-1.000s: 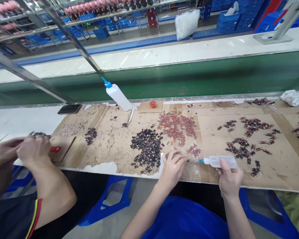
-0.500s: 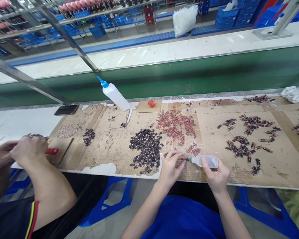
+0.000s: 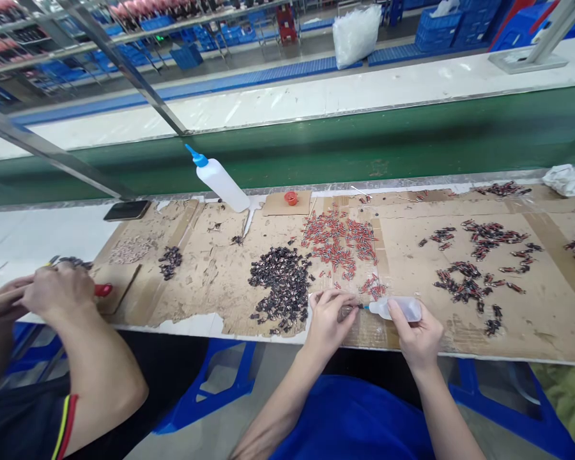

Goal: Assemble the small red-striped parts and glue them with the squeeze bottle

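My right hand (image 3: pixel 422 333) is closed round a small translucent squeeze bottle (image 3: pixel 405 309), held nearly level with its blue tip pointing left. That tip meets a small dark part (image 3: pixel 359 306) at the fingertips of my left hand (image 3: pixel 331 317), which is pinched shut on it. The part is too small to make out well. Just beyond my hands lies a spread of small red-and-black parts (image 3: pixel 335 243). Left of my left hand is a heap of small black parts (image 3: pixel 282 287). More joined red-and-black pieces (image 3: pixel 460 282) lie to the right, in loose clusters.
Worn cardboard (image 3: pixel 211 268) covers the bench. A larger white bottle with a blue nozzle (image 3: pixel 223 185) leans at the back, beside a red cap (image 3: pixel 291 199). A phone (image 3: pixel 127 210) lies further left. At the left, a co-worker's hands (image 3: pixel 60 291) work near a red-handled tool (image 3: pixel 103 290).
The co-worker's hands at the left have shifted slightly. My hands and the squeeze bottle stay almost in the same place.
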The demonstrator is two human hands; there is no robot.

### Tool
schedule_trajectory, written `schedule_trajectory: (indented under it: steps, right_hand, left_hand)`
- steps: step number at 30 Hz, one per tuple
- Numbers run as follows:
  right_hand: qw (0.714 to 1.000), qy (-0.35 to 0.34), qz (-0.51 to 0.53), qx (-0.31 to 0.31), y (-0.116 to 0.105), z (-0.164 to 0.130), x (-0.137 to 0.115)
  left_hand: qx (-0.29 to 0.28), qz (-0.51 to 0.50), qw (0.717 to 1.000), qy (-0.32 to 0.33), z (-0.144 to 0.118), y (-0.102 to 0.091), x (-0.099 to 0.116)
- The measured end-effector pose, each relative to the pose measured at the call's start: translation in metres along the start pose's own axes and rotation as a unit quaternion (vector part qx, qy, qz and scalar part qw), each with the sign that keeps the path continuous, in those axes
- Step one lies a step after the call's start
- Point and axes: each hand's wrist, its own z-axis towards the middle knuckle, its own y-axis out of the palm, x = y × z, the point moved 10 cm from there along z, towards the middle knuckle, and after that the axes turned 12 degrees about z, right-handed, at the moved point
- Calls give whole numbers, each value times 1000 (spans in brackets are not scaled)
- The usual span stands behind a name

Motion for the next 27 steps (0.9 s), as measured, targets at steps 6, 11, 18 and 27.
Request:
schedule_trajectory:
  steps: [6,11,18,27]
  right_hand:
    - [1000,10,14,1,0,0,4]
    - [994,25,73,78,-19,-4,14]
    - [980,5,79,180,-74,18,29]
    - [993,-4,-31,116,-69,22,23]
  left_hand:
    - [14,5,1000,8,-1,-2,1]
    - [7,5,1000,5,-1,0,-1]
    - [14,32,999,35,-3,-6,14]
    - [-43,73,979,183,6,37,94]
